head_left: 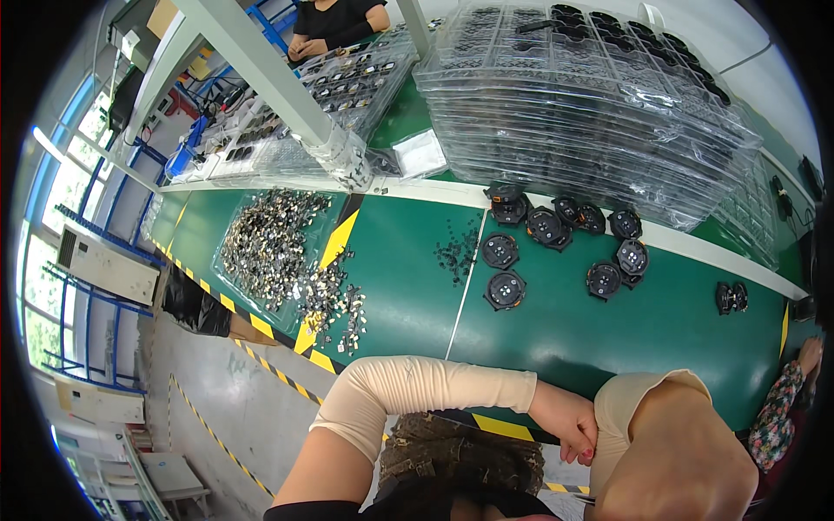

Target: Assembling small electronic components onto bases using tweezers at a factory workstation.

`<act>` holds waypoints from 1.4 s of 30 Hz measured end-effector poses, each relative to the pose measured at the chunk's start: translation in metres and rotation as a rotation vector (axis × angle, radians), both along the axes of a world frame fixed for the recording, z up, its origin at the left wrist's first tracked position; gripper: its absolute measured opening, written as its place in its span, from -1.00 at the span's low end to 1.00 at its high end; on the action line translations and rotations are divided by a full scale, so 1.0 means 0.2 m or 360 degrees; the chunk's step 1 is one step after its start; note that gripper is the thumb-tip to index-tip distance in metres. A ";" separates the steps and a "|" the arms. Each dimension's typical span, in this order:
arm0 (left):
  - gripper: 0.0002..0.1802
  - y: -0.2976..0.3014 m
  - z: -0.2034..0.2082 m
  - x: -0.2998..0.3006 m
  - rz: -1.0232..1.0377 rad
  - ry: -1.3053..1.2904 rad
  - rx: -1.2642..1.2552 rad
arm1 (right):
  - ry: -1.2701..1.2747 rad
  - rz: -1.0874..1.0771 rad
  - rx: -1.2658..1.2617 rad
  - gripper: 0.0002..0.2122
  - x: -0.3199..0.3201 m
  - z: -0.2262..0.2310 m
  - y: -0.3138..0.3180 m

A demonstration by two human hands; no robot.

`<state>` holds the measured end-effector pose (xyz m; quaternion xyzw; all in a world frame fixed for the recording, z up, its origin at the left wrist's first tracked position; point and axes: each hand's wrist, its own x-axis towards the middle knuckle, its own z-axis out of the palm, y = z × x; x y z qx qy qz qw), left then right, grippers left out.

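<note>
My left hand is at the front edge of the green workbench, its fingers curled against the cream arm sleeve on my right arm. They appear to grip the fabric, though the fingertips are partly hidden. My right arm is sharply bent, with the elbow close to the camera; its hand does not show. Another cream sleeve covers my left forearm. Beyond my arms, several round black smartwatch bodies lie on the bench, some overlapping. A pair of black watch bodies sits apart to the right.
Small metallic parts are heaped on a clear tray at left, spilling toward me. Tiny black pieces lie mid-bench. Stacked clear trays stand behind, beside a grey post. One person sits across; a floral sleeve shows right.
</note>
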<state>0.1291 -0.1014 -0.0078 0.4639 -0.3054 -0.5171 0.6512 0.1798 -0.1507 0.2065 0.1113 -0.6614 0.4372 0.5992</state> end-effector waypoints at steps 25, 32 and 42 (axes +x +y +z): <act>-0.71 0.00 0.00 0.00 -0.0004 0.0019 -0.0004 | -0.0004 -0.0008 0.0008 -0.54 0.02 -0.01 0.00; -0.71 0.00 0.00 0.00 -0.0002 0.0030 -0.0012 | 0.0006 0.0039 -0.0011 -0.54 0.00 0.00 0.00; -0.71 0.01 0.02 0.00 -0.0008 -0.0012 0.0029 | -0.0026 0.0004 0.0037 -0.55 0.02 0.00 0.01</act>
